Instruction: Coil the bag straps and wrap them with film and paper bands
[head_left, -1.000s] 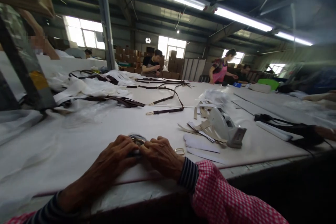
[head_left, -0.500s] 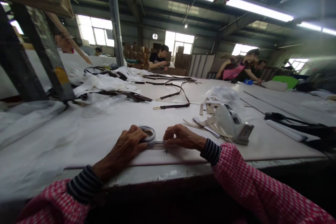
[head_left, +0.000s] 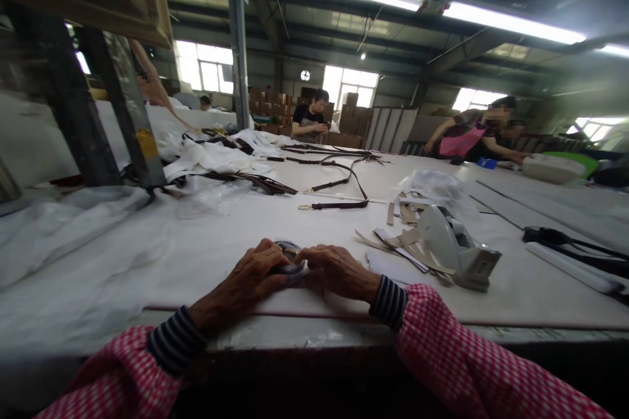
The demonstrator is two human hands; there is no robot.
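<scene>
Close to the table's near edge, a coiled grey strap (head_left: 293, 269) lies between my two hands, with a bit of gold-coloured metal in its middle. My left hand (head_left: 246, 278) is closed around the coil's left side, thumb low and fingers over the top. From the right, my right hand (head_left: 339, 270) pinches the strap, its fingertips almost meeting the left hand. The fingers cover much of the coil, and some blur hides how the strap runs between them.
Right of my hands stand a white tape dispenser (head_left: 455, 245) and loose beige strips (head_left: 410, 242). Dark brown straps (head_left: 339, 205) with metal clips lie farther back. Plastic sheeting (head_left: 98, 226) covers the left, beside metal posts (head_left: 140, 118). Co-workers (head_left: 309, 119) are across the table.
My right hand has come inward to the coil, closing the gap to my left hand and covering the strap's end. The whole view has swung slightly left and up.
</scene>
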